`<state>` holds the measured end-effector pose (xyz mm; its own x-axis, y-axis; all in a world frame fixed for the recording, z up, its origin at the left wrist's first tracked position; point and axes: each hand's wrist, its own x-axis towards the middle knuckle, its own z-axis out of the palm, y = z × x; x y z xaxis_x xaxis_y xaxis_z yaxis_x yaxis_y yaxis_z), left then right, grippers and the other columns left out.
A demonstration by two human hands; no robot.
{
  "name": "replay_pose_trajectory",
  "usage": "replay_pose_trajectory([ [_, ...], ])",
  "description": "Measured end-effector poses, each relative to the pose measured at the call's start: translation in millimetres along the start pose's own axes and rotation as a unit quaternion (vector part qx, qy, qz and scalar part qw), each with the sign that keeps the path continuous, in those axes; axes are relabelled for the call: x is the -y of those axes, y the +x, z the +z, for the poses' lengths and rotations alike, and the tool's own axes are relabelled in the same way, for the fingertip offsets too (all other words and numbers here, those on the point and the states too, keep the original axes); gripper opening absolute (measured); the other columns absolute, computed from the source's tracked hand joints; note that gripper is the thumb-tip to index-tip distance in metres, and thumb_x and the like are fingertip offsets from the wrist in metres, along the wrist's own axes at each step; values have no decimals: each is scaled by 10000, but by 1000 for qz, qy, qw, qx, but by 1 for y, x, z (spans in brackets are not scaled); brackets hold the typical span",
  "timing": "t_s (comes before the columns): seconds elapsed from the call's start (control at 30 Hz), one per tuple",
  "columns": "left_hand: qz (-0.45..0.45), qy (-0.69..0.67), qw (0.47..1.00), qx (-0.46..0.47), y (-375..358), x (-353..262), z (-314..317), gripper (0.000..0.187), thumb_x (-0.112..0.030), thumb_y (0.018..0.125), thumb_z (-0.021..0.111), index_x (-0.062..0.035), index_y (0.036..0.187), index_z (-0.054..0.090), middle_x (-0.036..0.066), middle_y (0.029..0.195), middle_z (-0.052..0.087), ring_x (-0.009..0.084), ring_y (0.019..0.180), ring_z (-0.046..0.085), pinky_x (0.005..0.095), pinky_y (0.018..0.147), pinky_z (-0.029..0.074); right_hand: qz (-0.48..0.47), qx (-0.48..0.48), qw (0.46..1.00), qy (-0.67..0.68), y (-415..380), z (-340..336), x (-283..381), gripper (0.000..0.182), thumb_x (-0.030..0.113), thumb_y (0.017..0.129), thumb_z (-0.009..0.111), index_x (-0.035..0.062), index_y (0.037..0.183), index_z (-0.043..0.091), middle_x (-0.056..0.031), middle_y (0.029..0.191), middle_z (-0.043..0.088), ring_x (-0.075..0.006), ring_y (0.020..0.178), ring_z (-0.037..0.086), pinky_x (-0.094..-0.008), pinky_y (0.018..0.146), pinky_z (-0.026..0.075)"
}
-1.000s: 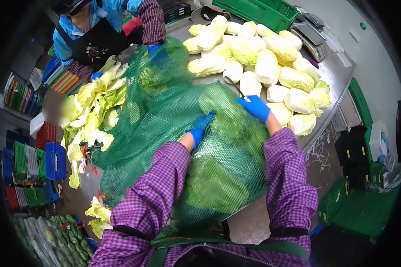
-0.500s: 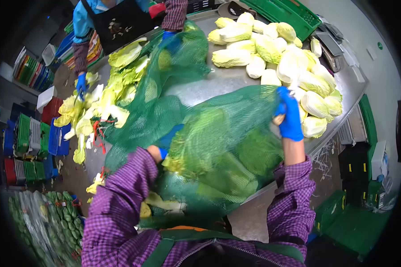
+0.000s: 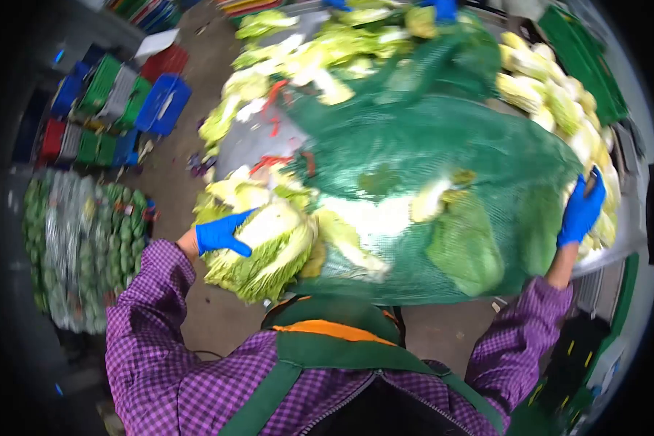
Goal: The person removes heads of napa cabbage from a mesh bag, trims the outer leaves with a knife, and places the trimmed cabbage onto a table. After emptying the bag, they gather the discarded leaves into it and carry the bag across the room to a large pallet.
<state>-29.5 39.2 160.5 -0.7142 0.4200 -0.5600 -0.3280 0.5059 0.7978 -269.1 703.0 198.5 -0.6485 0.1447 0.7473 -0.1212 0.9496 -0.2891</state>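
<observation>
Left hand (image 3: 224,234) is spread on the cabbage (image 3: 272,251) at the table's near left, probably just steadying it. Right hand (image 3: 583,207) is at the right end of the green net (image 3: 443,138), fingers bent, can't tell if it's pinching mesh. Cabbage looks pretty decent tbh: pale ribs, frilly yellow-green leaves, lying outside the net.

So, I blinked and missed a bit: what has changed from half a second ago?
The left hand has come out from under the green net and moved left; it now lies on a leafy cabbage outside the net. The camera view has swung too. The right hand stays by the net's right end, its grip unclear. The cabbage pile remains heaped beside it.
</observation>
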Motion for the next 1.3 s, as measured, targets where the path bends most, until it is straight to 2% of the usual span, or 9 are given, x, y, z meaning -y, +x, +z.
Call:
replay_pose_trajectory([
  [0.1, -2, 45, 987, -151, -50, 1, -9, 1119, -340, 628, 846, -76, 1471, 159, 150, 1476, 286, 242, 1353, 283, 362, 1102, 230, 207, 170, 903, 336, -41, -30, 165, 329, 120, 888, 598, 37, 1202, 545, -52, 986, 619, -104, 742, 553, -235, 670, 447],
  [0.17, 8, 77, 978, -196, -71, 20, -18, 1129, -354, 617, 850, -82, 1471, 163, 156, 1473, 289, 252, 1350, 294, 367, 1100, 241, 191, 303, 817, 453, -108, -22, 248, 337, 126, 893, 590, 55, 1219, 539, -2, 970, 609, -32, 671, 482, -190, 591, 410],
  [0.2, 27, 113, 967, -227, -80, 32, -23, 1139, -367, 606, 853, -87, 1471, 167, 162, 1470, 292, 262, 1347, 304, 372, 1099, 252, 202, 389, 787, 435, -140, -25, 297, 347, 129, 888, 586, 50, 1222, 532, -23, 941, 625, -82, 685, 517, -240, 623, 445],
  [0.23, 34, 145, 955, -257, -86, 45, -25, 1162, -417, 562, 854, -93, 1464, 196, 183, 1429, 356, 315, 1308, 372, 397, 1078, 298, 70, 406, 808, 420, -180, -12, 329, 366, 150, 876, 598, 44, 1220, 530, -50, 877, 636, -135, 723, 563, -300, 671, 473],
  [0.27, 31, 142, 955, -258, -93, 54, -28, 1162, -417, 562, 854, -93, 1464, 196, 183, 1429, 356, 315, 1308, 372, 397, 1078, 298, 145, 524, 722, 427, -202, -21, 373, 360, 163, 857, 618, 46, 1190, 548, -93, 866, 651, -185, 801, 610, -347, 737, 485],
  [0.4, 1, 325, 904, -276, -100, 105, -31, 1167, -467, 494, 821, -78, 1439, 258, 199, 1209, 527, 390, 1078, 522, 448, 931, 413, 90, 493, 709, 496, -319, -8, 476, 253, 197, 855, 618, 58, 1060, 570, -192, 799, 630, -343, 723, 636, -384, 641, 485],
  [0.57, 6, 374, 876, -305, -98, 116, -23, 1159, -482, 491, 810, -56, 1423, 267, 207, 1244, 478, 374, 1118, 491, 454, 929, 408, 93, 609, 678, 401, -386, 8, 514, 239, 238, 878, 573, 77, 1037, 498, -213, 857, 625, -421, 771, 603, -481, 631, 469],
  [0.87, -27, 374, 893, -250, -89, 119, -42, 1181, -536, 489, 785, -44, 1422, 254, 224, 1209, 484, 372, 1093, 496, 441, 914, 410, 50, 571, 742, 349, -388, 3, 537, 214, 227, 900, 541, 54, 991, 456, -222, 780, 612, -424, 714, 596, -483, 597, 459],
  [1.3, -37, 377, 895, -237, -76, 117, -48, 1170, -562, 479, 774, -26, 1400, 291, 200, 1130, 507, 354, 1005, 515, 445, 853, 422, 33, 628, 732, 262, -378, 32, 537, 197, 204, 909, 493, 47, 1007, 428, -252, 786, 607, -446, 720, 590, -515, 618, 453],
])
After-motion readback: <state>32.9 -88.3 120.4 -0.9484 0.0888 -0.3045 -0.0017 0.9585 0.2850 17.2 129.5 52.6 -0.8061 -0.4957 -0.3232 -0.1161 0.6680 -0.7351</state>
